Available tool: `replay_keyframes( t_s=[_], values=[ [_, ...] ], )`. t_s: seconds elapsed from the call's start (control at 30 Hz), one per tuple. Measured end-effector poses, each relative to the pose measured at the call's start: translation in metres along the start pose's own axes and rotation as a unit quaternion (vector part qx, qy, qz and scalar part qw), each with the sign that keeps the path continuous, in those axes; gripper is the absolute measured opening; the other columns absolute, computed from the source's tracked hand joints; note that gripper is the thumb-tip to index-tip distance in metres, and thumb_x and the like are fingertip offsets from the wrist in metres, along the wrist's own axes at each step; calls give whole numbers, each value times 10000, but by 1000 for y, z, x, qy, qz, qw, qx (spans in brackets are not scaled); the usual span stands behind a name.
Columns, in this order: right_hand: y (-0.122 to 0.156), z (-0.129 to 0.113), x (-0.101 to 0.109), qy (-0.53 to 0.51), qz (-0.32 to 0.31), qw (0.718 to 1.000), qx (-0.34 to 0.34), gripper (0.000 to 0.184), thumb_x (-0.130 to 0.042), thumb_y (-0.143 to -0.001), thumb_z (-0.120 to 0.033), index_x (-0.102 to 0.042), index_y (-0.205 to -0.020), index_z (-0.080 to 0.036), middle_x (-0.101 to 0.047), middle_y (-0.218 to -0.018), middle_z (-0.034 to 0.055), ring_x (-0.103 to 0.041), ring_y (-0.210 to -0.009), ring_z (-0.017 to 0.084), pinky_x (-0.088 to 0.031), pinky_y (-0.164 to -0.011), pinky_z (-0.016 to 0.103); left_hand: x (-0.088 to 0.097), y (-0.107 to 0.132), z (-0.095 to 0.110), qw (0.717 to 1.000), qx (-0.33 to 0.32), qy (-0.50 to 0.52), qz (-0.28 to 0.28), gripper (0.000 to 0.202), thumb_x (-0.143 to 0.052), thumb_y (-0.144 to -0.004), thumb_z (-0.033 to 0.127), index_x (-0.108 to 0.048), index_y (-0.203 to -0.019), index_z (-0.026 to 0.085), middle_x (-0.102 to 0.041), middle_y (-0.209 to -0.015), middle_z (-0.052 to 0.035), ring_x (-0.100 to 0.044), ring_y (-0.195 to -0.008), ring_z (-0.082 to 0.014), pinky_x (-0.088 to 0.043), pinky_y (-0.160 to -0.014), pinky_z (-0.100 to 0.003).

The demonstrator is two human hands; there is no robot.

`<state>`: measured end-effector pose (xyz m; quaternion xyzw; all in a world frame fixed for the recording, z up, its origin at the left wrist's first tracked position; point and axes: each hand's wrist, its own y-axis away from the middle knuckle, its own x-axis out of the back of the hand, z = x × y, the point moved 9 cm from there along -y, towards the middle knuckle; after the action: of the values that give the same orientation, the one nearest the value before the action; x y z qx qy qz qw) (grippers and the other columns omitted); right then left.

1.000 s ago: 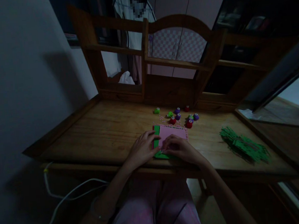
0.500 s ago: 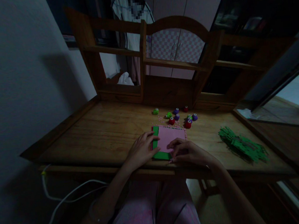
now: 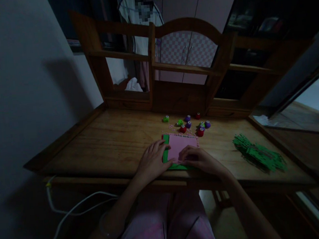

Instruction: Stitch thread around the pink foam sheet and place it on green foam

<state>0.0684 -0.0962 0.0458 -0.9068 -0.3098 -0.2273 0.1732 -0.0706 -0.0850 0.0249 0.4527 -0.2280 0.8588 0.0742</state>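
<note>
A pink sheet (image 3: 179, 143) lies on a larger green sheet (image 3: 165, 156) near the desk's front edge. Small pink pieces run along the pink sheet's top and right edges. My left hand (image 3: 154, 159) rests open at the left side, its fingertips on the sheets and its thumb near the lower edge. Over the lower right part is my right hand (image 3: 200, 159), fingers curled and pressed together low on the pink sheet. Whatever lies between those fingertips is too small and dark to make out.
Beyond the sheets stand several small red, purple and green bottle-like things (image 3: 188, 124) with white tops, near loose pink bits (image 3: 171, 127). A bundle of green cut pieces (image 3: 258, 153) lies at the right. A wooden shelf unit (image 3: 180, 90) rises behind; a white cable (image 3: 80, 206) hangs front left.
My right hand has moved slightly up from the front edge onto the pink sheet, its fingers drawn closer together. My left thumb has shifted a little to the right along the lower edge.
</note>
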Motion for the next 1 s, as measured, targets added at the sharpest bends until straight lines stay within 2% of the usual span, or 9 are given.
replay_keyframes(
  t_s=[0.33, 0.57, 0.67, 0.77, 0.83, 0.93, 1.0],
  values=[
    [9, 12, 6, 5, -27, 999, -20, 158, -641, -803, -354, -703, -824, -209, -577, -1075, 62, -548, -1031, 192, -434, -922, 360, 2, 0, 3, 1000, 0, -9, 6, 431, -588, -762, 491, -502, -1133, 289, -428, -1297, -41, -375, -1235, -247, -301, -1050, -419],
    [21, 9, 14, 37, -49, 998, -33, 157, -652, -787, -368, -712, -831, -230, -595, -1055, 56, -562, -1002, 198, -448, -893, 360, 0, 0, 1, 1000, -1, -16, 6, 434, -569, -769, 515, -503, -1135, 291, -431, -1304, -41, -371, -1242, -247, -284, -1062, -420],
    [22, 6, 14, 39, -47, 997, -36, 182, -661, -780, -360, -693, -910, -237, -610, -1049, 49, -560, -1015, 199, -436, -911, 357, 1, 0, 3, 1000, -12, -22, 8, 465, -569, -762, 532, -504, -1146, 279, -417, -1334, -47, -334, -1278, -253, -232, -1093, -439],
    [22, 8, 16, 34, -37, 997, -52, 309, -684, -759, -351, -642, -1049, -251, -622, -1060, 40, -564, -1014, 204, -436, -913, 361, 3, 2, 15, 998, -52, -24, 5, 538, -577, -748, 551, -499, -1186, 248, -380, -1389, -66, -258, -1334, -261, -151, -1130, -452],
    [23, 10, 18, 27, -30, 997, -62, 335, -685, -758, -347, -629, -1073, -250, -627, -1064, 40, -569, -1007, 209, -438, -909, 361, 1, 8, 30, 996, -92, -18, -13, 539, -546, -783, 532, -483, -1229, 236, -361, -1420, -68, -230, -1357, -247, -130, -1142, -448],
    [23, 14, 18, 21, -34, 997, -63, 302, -676, -765, -347, -643, -1044, -236, -640, -1038, 43, -576, -994, 211, -439, -908, 362, -8, 21, 53, 989, -138, 7, -56, 531, -449, -869, 470, -381, -1341, 236, -376, -1429, -57, -264, -1355, -197, -184, -1140, -419],
    [22, 15, 17, 19, -34, 997, -60, 274, -663, -777, -348, -651, -1021, -226, -646, -1015, 43, -582, -978, 207, -443, -901, 359, -14, 30, 64, 986, -146, 23, -71, 535, -406, -898, 444, -320, -1384, 238, -393, -1422, -50, -302, -1340, -177, -225, -1134, -401]
  ],
)
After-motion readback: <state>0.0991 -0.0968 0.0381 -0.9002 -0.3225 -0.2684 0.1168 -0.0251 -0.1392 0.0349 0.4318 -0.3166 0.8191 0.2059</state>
